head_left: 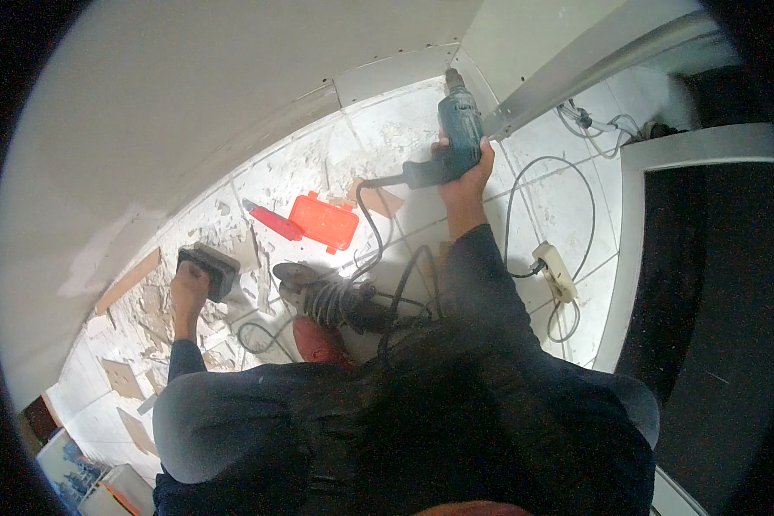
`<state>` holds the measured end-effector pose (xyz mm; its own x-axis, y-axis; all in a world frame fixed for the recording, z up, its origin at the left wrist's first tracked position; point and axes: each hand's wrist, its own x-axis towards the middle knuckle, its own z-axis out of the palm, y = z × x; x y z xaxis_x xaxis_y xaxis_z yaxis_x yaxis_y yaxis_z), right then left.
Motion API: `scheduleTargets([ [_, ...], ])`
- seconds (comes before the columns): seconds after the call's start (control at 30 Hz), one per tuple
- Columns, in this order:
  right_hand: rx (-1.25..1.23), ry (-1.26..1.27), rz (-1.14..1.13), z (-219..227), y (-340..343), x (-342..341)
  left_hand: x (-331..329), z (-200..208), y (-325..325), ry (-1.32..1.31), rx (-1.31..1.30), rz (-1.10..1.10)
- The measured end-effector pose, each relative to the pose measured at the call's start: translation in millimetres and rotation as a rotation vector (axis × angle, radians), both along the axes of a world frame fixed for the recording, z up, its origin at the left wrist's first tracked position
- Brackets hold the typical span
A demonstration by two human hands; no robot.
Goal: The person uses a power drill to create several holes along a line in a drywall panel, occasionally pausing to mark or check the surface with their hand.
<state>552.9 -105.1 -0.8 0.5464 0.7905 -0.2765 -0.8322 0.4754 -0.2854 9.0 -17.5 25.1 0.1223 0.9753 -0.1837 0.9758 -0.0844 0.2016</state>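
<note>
In my right hand (pixel 471 182) is a teal corded power drill (pixel 461 129), its chuck pointing away from me at the corner where wall and floor meet. The fingers are wrapped round the drill's body, and a black cord (pixel 377 211) trails from its handle. On the left, my left hand (pixel 189 288) grips a dark grey boxy object (pixel 211 271) just above the debris; its kind does not show. Between my hands lie a bright orange-red plastic case (pixel 322 222), a red-handled cutting tool (pixel 272 220) and an angle grinder (pixel 327 301) with its cord bunched around it.
A cream power strip (pixel 555 271) with a black plug lies on the tiles to the right. Broken chips and tile pieces (pixel 159 314) cover the floor at left. The wall (pixel 189 103) curves along the far side; a light-framed dark panel (pixel 705 258) stands at right.
</note>
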Motion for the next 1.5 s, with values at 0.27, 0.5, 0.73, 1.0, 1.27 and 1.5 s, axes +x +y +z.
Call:
scheduleTargets([
  [0.27,0.038,0.024,-0.030,-7.8,16.2,11.7,-3.9,8.7,-6.7,-0.079,0.024,0.106],
  [0.5,0.012,-0.001,-0.030,-15.3,22.4,13.1,3.5,20.4,-14.3,-0.298,-0.133,0.267],
  [0.73,-0.054,0.007,-0.061,7.4,24.9,9.2,-31.1,-9.4,1.0,-0.364,0.008,0.026],
  [1.0,-0.084,0.040,-0.045,16.7,21.5,15.3,0.6,20.3,7.1,-0.414,-0.040,0.069],
  [1.27,-0.055,-0.027,-0.040,17.4,18.4,25.9,48.3,64.3,25.2,-0.333,-0.084,-0.053],
  [1.5,-0.034,-0.051,0.013,9.3,-12.3,-8.1,182.0,108.2,102.4,-0.507,-0.422,-0.467],
])
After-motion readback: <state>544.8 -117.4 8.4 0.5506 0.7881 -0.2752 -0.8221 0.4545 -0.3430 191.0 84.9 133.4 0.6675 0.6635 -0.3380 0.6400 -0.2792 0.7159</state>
